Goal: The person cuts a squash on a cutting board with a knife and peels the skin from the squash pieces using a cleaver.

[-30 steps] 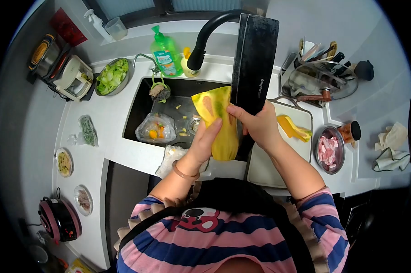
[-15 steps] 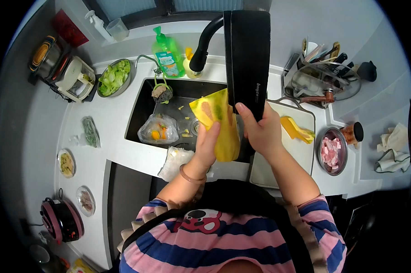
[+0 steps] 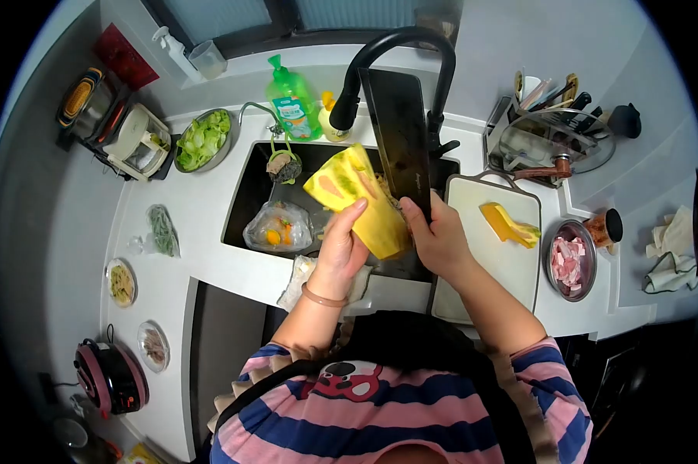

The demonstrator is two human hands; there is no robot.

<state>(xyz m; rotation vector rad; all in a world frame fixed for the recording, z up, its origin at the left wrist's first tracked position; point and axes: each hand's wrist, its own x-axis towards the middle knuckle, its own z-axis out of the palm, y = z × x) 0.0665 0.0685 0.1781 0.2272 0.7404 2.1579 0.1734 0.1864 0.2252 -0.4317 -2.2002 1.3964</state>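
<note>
Leaned both the yellow squash point(image 3: 357, 203) and the cleaver point(image 3: 399, 131) further left since half a second ago. Got squash held in the left hand point(image 3: 343, 243), cleaver clamped in the right hand point(image 3: 442, 240), both over the sink point(image 3: 246, 182). Probably mid-trim; for another stroke, grip firmly, fingers clear of the edge.

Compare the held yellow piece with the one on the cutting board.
The held piece looks bulkier; the board piece is a slimmer wedge.
The held piece is gripped by the left hand over the sink; the board piece lies untouched on the cutting board.
Both are mainly yellow.
</note>
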